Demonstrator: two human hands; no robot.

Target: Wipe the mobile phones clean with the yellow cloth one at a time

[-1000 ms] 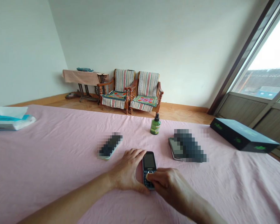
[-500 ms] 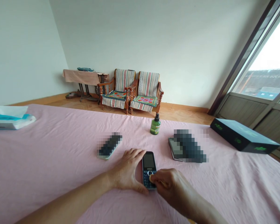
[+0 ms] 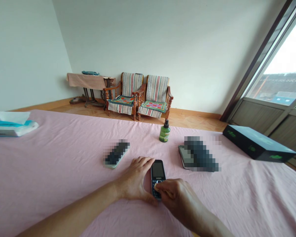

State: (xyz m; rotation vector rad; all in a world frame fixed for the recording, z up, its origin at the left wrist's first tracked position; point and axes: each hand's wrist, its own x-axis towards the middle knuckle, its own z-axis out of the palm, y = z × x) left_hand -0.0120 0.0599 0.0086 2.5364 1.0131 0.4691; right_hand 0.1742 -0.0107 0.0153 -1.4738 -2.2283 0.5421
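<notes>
A dark keypad mobile phone lies face up on the pink cloth, its screen towards the far side. My left hand grips it from the left, fingers at its upper corner and thumb at its lower end. Over the keypad, my right hand is closed in a pinch on a small pale thing, which touches the keys; I cannot make out its kind. The lower right of the phone is hidden behind the right hand. A green bottle with a black cap stands upright beyond the phone.
Left of the phone lies another phone-like device, its face blurred. To the right are a flat grey case and a blurred dark object. A black box sits far right, a tissue pack far left. Two chairs stand beyond.
My right hand has shifted slightly left across the keypad with the small pale thing. My left hand and the phone have stayed in place.
</notes>
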